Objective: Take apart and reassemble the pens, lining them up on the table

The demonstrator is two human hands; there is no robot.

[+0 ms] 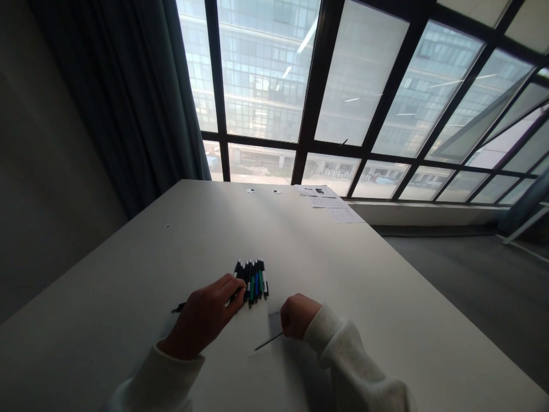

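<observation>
Several pens [256, 280] lie side by side in a row on the white table [206, 240], their pointed ends facing the window; they are black with green, blue and white parts. At the row's left end, my left hand [210, 312] is closed, its thumb and forefinger pinching a pen that the fingers largely hide. A black pen-like piece [178, 308] sticks out to the left behind that hand. My right hand [298, 316] is curled close above the table, right of the row. From its fingers a thin dark pen refill [269, 341] points down to the left.
Paper sheets [328, 201] lie at the table's far right corner. Two round cable-hole covers [251, 191] sit near the far edge, and a small dark spot [168, 226] is at the left. Beyond are a dark curtain [141, 103] and large windows [266, 74].
</observation>
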